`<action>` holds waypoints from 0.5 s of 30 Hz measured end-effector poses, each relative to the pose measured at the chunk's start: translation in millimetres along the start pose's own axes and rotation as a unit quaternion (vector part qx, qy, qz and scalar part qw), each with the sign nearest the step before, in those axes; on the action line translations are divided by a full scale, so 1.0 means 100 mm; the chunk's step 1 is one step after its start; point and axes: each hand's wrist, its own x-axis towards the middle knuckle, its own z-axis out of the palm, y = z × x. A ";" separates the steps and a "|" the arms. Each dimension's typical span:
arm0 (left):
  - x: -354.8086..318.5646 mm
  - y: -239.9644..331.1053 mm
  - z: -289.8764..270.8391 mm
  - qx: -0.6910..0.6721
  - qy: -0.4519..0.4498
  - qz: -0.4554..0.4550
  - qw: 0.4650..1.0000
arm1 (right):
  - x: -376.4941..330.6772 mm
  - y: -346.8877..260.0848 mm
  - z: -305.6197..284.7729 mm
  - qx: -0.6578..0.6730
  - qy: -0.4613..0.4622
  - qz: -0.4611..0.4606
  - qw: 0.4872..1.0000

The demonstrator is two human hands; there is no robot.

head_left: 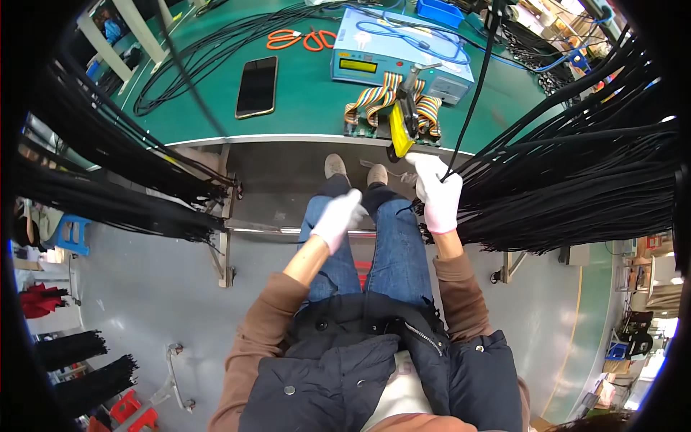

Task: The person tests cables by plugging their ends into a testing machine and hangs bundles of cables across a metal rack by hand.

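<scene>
The green bench (302,108) spreads in front of me, its near edge just beyond my knees. Black cable bundles (576,187) hang in thick sheaves off the bench's right end, and another mass (108,180) hangs off its left end. On the bench sits a pale blue tester box (403,54), right of centre, with a rainbow ribbon cable (381,97) spilling from its front toward the near edge. A black phone (257,86) lies flat left of the box, and orange scissors (299,38) lie beyond the phone.

At the bench's near edge, below the ribbon, stands a yellow fixture (400,129), tilted, with its long axis running from the bench top down toward me.

My right hand (439,198), in a white glove, sits just below the bench edge, fingers closed around one black cable (475,93). That cable runs long and nearly straight, from my fist up and away over the bench, past the box's right side. Its near end is in my grip; the rest rises beyond my knuckles.

My left hand (338,216), gloved too, hovers over my left knee, loosely curled, holding nothing that I can see.
</scene>
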 end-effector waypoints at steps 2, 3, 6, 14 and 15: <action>-0.07 -0.12 0.43 -0.103 -0.037 -0.206 0.972 | -0.14 -0.02 0.05 -0.018 -0.044 -0.021 0.999; -0.10 -0.11 0.58 -0.148 -0.048 -0.275 0.949 | -0.22 -0.01 0.07 -0.026 -0.065 -0.034 0.997; -0.14 -0.14 0.59 -0.140 -0.033 -0.205 0.968 | -0.66 0.04 0.04 -0.001 -0.125 -0.046 0.991; -0.18 -0.22 0.66 -0.079 0.031 0.040 0.996 | -0.61 0.23 -0.48 -0.408 -0.251 -0.243 0.844; -0.19 -0.25 0.72 -0.060 0.039 0.069 0.995 | -0.52 0.31 -0.48 -0.385 -0.234 -0.181 0.874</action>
